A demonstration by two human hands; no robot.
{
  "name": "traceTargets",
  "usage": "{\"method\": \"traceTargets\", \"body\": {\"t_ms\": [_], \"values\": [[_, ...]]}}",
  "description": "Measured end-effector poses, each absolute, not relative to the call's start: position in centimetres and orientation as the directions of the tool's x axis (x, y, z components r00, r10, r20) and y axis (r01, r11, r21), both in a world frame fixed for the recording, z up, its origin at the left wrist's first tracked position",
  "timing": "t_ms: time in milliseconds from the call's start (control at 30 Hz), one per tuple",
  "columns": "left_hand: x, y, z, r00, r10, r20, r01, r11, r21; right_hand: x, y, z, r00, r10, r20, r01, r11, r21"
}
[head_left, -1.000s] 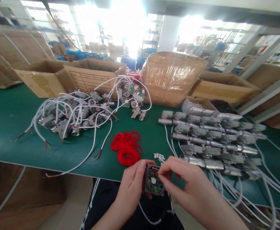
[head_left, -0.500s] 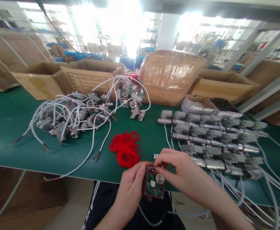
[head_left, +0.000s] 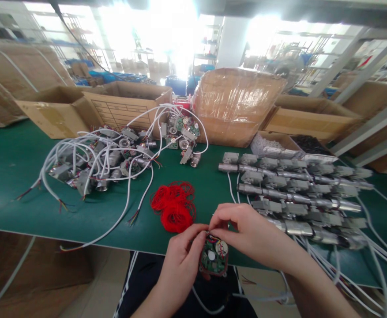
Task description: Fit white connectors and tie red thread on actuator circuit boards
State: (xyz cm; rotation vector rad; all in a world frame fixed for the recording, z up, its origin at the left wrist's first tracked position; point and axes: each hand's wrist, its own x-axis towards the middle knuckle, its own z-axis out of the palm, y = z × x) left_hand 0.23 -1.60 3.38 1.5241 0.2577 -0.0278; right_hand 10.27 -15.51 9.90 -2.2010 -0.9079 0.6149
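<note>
My left hand (head_left: 184,252) is closed around the left side of a small square housing with a green circuit board (head_left: 213,258) inside, held over my lap at the bench edge. Coloured wires and a round silvery part show on the board. The fingers of my right hand (head_left: 238,225) are pinched at the housing's upper edge, close to my left thumb; whatever they grip there is hidden. A white cable (head_left: 209,308) hangs below the housing. Just beyond my left hand lie coils of red rings (head_left: 176,212) on the green bench (head_left: 209,183).
Left on the bench is a heap of valve units with white cables (head_left: 103,163). Rows of grey-capped metal valves (head_left: 292,190) lie at the right, their cables trailing over the edge. Cardboard boxes (head_left: 239,106) line the back, beside a tray of small white parts (head_left: 272,145).
My right fingertips have shifted slightly left along the housing's upper edge, nearer my left thumb. A small white connector seen beyond my right hand is now mostly covered.
</note>
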Motion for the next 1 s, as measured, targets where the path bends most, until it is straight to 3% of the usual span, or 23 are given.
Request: {"method": "traceTargets", "body": {"t_ms": [1000], "values": [[0.2, -1.3, 3.1, 0.981, 0.115, -0.157, 0.155, 0.024, 0.988, 11.2, -16.8, 9.6, 0.615, 0.762, -0.203, 0.435, -0.542, -0.719]]}}
